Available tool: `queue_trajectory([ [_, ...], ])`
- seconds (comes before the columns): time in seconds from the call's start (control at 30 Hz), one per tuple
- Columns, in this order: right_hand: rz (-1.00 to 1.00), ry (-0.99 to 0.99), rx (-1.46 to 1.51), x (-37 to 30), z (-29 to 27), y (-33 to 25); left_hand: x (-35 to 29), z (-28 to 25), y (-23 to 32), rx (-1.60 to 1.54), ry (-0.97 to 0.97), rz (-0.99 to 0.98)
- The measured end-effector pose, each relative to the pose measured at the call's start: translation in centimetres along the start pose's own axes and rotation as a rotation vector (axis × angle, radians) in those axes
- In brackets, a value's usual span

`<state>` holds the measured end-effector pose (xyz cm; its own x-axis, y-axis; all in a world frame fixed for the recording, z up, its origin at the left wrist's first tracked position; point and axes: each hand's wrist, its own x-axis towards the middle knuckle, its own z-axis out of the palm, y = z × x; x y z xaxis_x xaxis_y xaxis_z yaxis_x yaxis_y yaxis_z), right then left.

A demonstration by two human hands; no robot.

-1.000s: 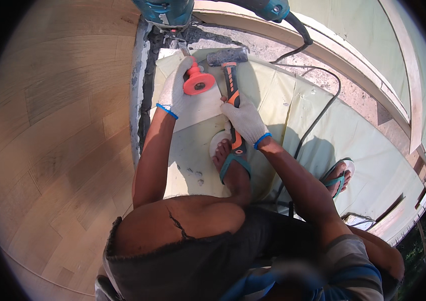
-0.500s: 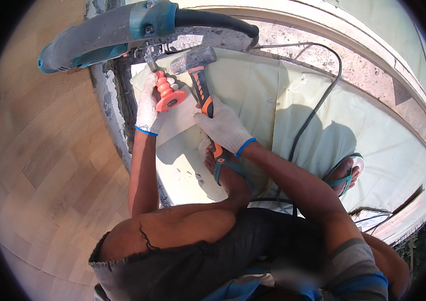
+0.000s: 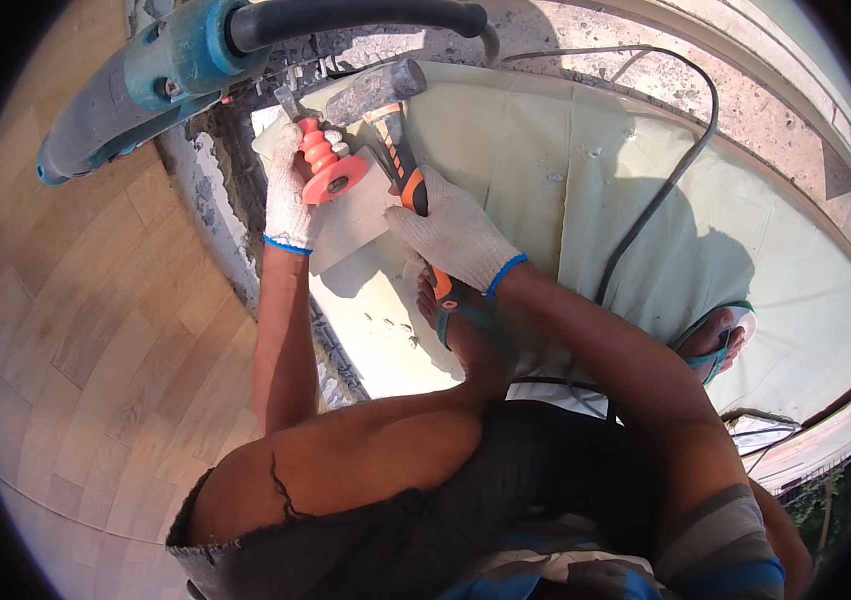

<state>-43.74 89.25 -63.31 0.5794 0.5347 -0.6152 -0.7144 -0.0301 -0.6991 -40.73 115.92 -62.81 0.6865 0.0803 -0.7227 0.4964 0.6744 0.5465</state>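
Note:
My left hand (image 3: 287, 205), in a white knit glove with a blue cuff, is closed around a chisel (image 3: 317, 140). Its ribbed grip is orange-red and ends in a round hand guard turned toward me. The metal end points away, toward the rough strip beside the wooden floor. My right hand (image 3: 457, 232), gloved alike, grips a club hammer (image 3: 400, 150) partway along its black and orange handle. The worn grey hammer head lies just beyond the chisel grip, to its right; whether the two touch I cannot tell. Below my right hand, the handle's end hangs over my sandalled foot.
A teal and grey power tool (image 3: 155, 85) with a thick black sleeve fills the upper left. Its cable (image 3: 685, 150) curves across the pale sheet (image 3: 515, 150) under my feet. Wooden flooring (image 3: 115, 330) lies left, bordered by a broken edge (image 3: 215, 200). Exposed concrete (image 3: 605, 45) runs along the back.
The whole view has shifted, so the power tool appears farther left and my hands slightly higher. Both hands keep their hold on the chisel and the hammer, nearly unmoved relative to each other.

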Motion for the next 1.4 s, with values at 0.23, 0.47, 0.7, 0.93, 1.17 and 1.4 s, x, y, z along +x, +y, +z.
queue_trajectory([
  [0.23,0.019,-0.025,0.03,-0.2,-0.1,-0.3,1.1,-0.5,-0.1,0.049,-0.033,0.031],
  [0.47,0.009,-0.071,-0.134,0.0,-0.8,-1.1,1.2,-0.1,-0.1,0.085,-0.105,0.033],
  [0.7,-0.006,-0.254,-0.443,0.5,-3.4,-4.0,1.4,-0.9,0.1,0.077,-0.161,0.001],
  [0.93,0.046,-0.26,-0.467,0.7,-3.3,-3.3,-0.6,0.8,-0.7,0.347,0.119,0.054],
  [1.17,0.079,-0.278,-0.327,0.9,-2.9,-1.3,-0.7,-4.5,-1.4,0.303,0.093,-0.018],
  [1.4,0.096,-0.313,-0.245,1.3,-3.3,-1.5,-0.9,1.2,-1.3,0.23,0.155,-0.053],
])
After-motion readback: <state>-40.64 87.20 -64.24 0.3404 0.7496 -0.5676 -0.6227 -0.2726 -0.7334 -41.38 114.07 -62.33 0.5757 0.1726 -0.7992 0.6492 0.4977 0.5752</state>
